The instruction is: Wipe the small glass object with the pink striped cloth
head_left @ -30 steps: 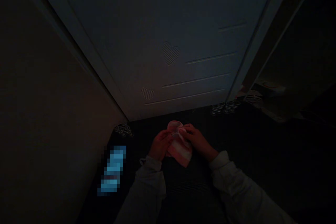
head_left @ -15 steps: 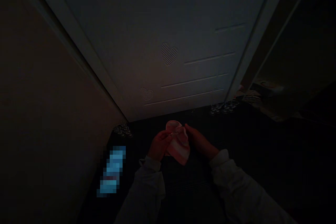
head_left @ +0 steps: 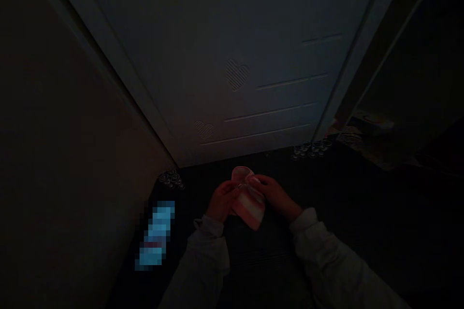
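Fingers (head_left: 262, 180) of 2 hands (head_left: 219, 201) pinch 1 pink-and-white cloth (head_left: 250, 208) below 2 embossed hearts (head_left: 237, 75).

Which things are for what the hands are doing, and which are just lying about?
Job in hand:
- pink-and-white striped cloth
- left hand, holding it
- right hand, holding it too

Just lying about:
- blurred blue thing
- left cluster of ring-like shapes
- right cluster, too dark to name

hands (head_left: 221, 201) 2 | pink cloth (head_left: 249, 206) 1 | hatched hearts (head_left: 237, 75) 2 | sleeves (head_left: 333, 256) 2
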`<state>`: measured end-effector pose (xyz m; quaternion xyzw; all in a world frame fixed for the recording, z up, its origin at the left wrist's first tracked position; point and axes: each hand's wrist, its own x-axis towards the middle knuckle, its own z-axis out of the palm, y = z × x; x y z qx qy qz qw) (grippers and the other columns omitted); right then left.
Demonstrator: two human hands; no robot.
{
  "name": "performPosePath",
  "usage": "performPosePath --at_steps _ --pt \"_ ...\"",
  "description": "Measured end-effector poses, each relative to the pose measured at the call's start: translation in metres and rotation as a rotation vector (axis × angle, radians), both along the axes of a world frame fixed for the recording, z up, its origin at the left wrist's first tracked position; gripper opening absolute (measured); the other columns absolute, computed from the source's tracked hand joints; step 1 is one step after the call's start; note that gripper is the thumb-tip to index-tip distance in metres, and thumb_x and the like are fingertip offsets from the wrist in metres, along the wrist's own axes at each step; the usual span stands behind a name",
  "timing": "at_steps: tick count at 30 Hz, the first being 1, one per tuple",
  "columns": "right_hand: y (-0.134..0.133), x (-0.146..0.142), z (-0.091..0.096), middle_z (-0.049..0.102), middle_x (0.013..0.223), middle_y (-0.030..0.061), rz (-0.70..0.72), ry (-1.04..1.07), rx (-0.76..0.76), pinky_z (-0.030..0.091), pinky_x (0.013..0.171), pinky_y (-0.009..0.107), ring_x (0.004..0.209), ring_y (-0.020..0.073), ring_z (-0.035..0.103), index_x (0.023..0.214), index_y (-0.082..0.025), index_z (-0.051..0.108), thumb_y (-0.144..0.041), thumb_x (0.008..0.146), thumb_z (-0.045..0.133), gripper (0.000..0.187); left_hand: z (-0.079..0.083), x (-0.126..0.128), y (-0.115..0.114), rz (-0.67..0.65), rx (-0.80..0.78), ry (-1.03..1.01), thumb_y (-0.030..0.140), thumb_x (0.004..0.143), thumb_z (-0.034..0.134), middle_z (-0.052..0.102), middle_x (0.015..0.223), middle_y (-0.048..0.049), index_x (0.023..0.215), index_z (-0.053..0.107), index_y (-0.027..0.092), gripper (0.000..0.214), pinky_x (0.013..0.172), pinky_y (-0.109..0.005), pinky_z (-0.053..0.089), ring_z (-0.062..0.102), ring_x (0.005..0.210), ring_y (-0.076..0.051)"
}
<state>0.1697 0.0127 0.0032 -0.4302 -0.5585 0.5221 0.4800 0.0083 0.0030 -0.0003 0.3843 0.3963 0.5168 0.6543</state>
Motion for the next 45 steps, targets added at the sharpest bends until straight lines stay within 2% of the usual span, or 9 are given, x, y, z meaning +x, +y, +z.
performPosePath --at_steps 9,13,18,22,27,34,40,45 --pt "-0.001 -0.001 0.003 0.056 0.078 -0.0012 -0.016 0.086 0.018 0.038 0.070 0.026 0.076 0.0132 0.051 0.076 -0.018 0.056 -0.035 0.068 0.057 0.019 0.001 0.000 0.000 -0.003 -0.016 0.009 0.023 0.056 0.068 0.060 0.073 -0.0009 0.079 0.058 0.016 0.027 0.059 -0.024 0.043 0.056 0.063 -0.012" --pt "-0.001 0.000 0.005 0.058 0.076 -0.0005 0.025 0.072 -0.019 0.037 0.070 0.026 0.075 0.0138 0.052 0.076 -0.017 0.059 -0.034 0.067 0.058 0.019 0.001 -0.002 0.000 -0.006 -0.011 0.015 0.023 0.057 0.068 0.060 0.071 0.0000 0.079 0.058 0.017 0.025 0.058 -0.024 0.044 0.055 0.061 -0.011" --pt "-0.002 0.003 0.005 0.061 0.083 0.0014 0.109 0.127 -0.092 0.038 0.072 0.028 0.077 0.0147 0.053 0.083 -0.017 0.062 -0.035 0.069 0.056 0.023 -0.001 -0.002 0.001 -0.013 0.022 -0.035 0.022 0.057 0.069 0.061 0.076 -0.0017 0.079 0.059 0.016 0.025 0.065 -0.025 0.044 0.057 0.070 -0.013" --pt "-0.001 0.005 0.006 0.062 0.083 0.0023 0.110 0.065 -0.060 0.037 0.073 0.029 0.078 0.0155 0.053 0.083 -0.017 0.063 -0.036 0.069 0.056 0.025 -0.004 -0.003 0.002 -0.030 0.024 -0.003 0.023 0.056 0.069 0.062 0.077 -0.0021 0.081 0.059 0.016 0.027 0.065 -0.026 0.043 0.057 0.070 -0.014" --pt "0.000 0.003 0.007 0.061 0.073 0.0016 0.052 -0.018 -0.059 0.038 0.065 0.027 0.069 0.0146 0.052 0.077 -0.016 0.063 -0.038 0.067 0.056 0.025 -0.009 -0.004 0.003 -0.043 0.055 0.073 0.023 0.057 0.068 0.061 0.079 -0.0021 0.081 0.059 0.016 0.026 0.065 -0.026 0.043 0.057 0.071 -0.014" --pt "-0.003 0.002 0.008 0.052 0.057 -0.0026 0.049 0.010 -0.103 0.032 0.050 0.023 0.052 0.0092 0.044 0.076 -0.015 0.061 -0.036 0.067 0.056 0.024 -0.008 -0.004 0.003 -0.048 0.077 0.095 0.021 0.057 0.068 0.062 0.080 -0.0032 0.082 0.059 0.016 0.027 0.068 -0.027 0.042 0.057 0.075 -0.016" --pt "-0.004 0.002 0.010 0.052 0.060 -0.0024 0.056 0.042 -0.126 0.031 0.049 0.021 0.052 0.0080 0.043 0.073 -0.014 0.060 -0.034 0.066 0.057 0.021 -0.003 -0.004 0.001 -0.084 0.044 0.096 0.021 0.055 0.069 0.062 0.080 -0.0039 0.082 0.060 0.015 0.029 0.067 -0.028 0.042 0.056 0.073 -0.016" --pt "-0.003 -0.002 0.005 0.050 0.056 -0.0031 0.022 0.048 -0.129 0.030 0.046 0.021 0.049 0.0077 0.041 0.072 -0.015 0.059 -0.038 0.066 0.057 0.023 -0.002 -0.003 0.000 -0.056 0.049 0.109 0.023 0.058 0.067 0.062 0.079 -0.0037 0.082 0.059 0.016 0.026 0.063 -0.025 0.041 0.056 0.070 -0.014"
